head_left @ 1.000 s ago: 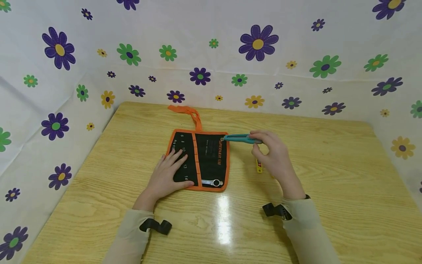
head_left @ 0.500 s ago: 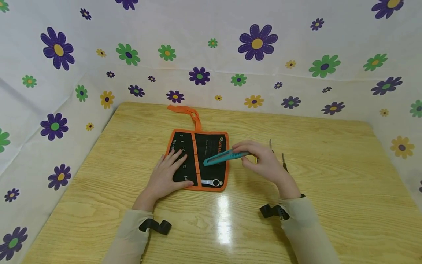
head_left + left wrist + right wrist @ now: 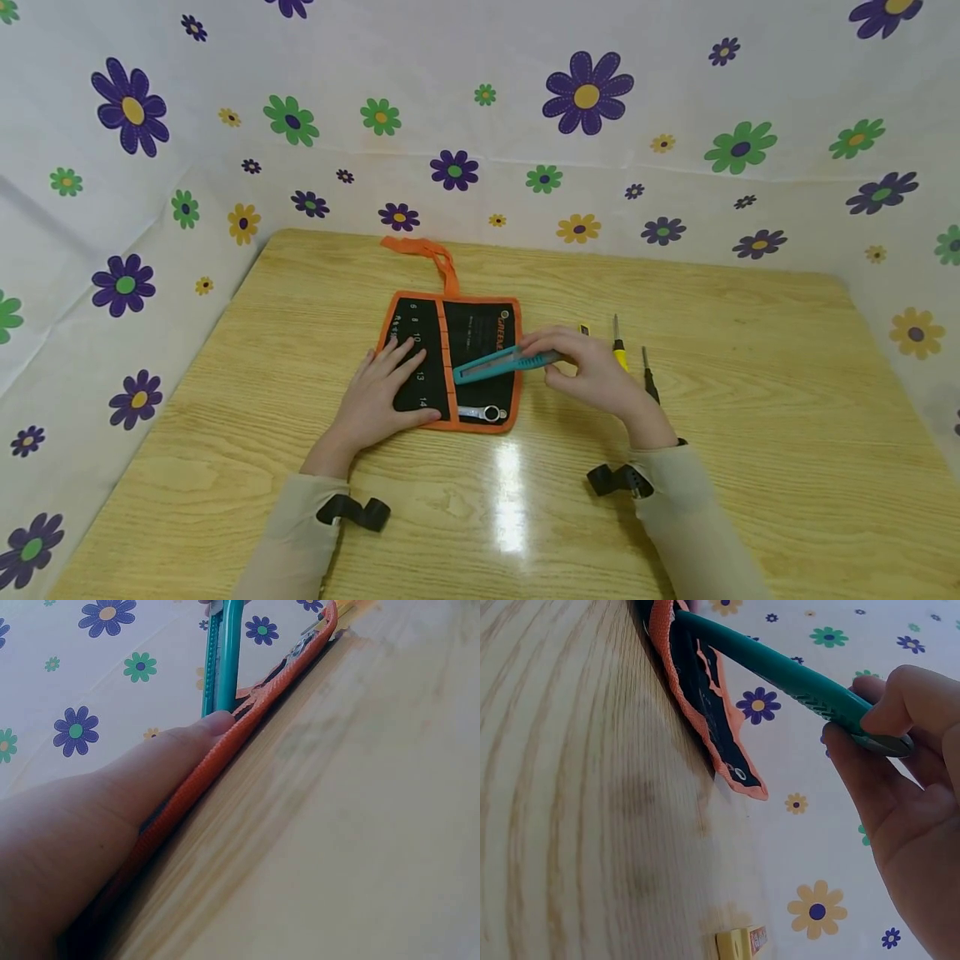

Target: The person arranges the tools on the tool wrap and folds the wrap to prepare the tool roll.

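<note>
A black tool pouch with orange edging lies flat on the table, its pockets numbered along the left part. My left hand rests on those pockets with fingers spread, the thumb near the lower edge. My right hand pinches a teal utility knife by its rear end, thumb against fingers. The knife slants down to the left, its front end at the orange pocket seam; whether the tip is inside a pocket I cannot tell. A ring wrench sits in the lowest pocket, its ring end showing.
Right of the pouch, partly behind my right hand, lie a screwdriver with a yellow handle, a dark-handled screwdriver and a small yellow item. An orange tie strap trails from the pouch's top. A flowered cloth stands behind the table.
My right hand has brought the utility knife left and down, from the pouch's upper right corner to the pocket seam. The left hand has stayed on the pouch.
</note>
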The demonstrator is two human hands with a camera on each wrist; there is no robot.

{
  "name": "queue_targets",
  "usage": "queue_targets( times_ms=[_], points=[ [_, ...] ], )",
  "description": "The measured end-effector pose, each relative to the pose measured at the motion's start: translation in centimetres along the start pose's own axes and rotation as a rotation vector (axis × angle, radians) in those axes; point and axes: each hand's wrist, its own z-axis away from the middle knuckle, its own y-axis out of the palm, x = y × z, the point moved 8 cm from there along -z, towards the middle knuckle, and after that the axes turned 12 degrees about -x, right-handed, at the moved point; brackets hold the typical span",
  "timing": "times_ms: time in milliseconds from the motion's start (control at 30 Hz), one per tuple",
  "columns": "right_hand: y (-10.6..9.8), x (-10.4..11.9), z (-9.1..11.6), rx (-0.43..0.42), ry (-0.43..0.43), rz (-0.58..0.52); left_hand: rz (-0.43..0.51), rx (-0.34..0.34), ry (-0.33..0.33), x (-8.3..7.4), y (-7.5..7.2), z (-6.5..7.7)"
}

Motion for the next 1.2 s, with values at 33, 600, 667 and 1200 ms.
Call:
queue_targets(
  times_ms=[33, 600, 667, 1200],
  points=[
    [0.0, -0.1, 0.0, 0.005, 0.003, 0.007, 0.0, 0.001, 0.0, 0.0, 0.0, 0.0],
    [1.3, -2.1, 0.1, 0.15, 0.15, 0.088, 0.011, -0.024, 0.012, 0.0, -0.3, -0.2],
    [1.5, -2.1, 0.1, 0.156, 0.137, 0.092, 0.011, -0.026, 0.013, 0.0, -0.3, -0.2],
    [4.4, -0.7, 0.4, 0.22, 0.047, 0.286, 0.009, -0.019, 0.012, -0.2, -0.3, -0.1]
  ],
)
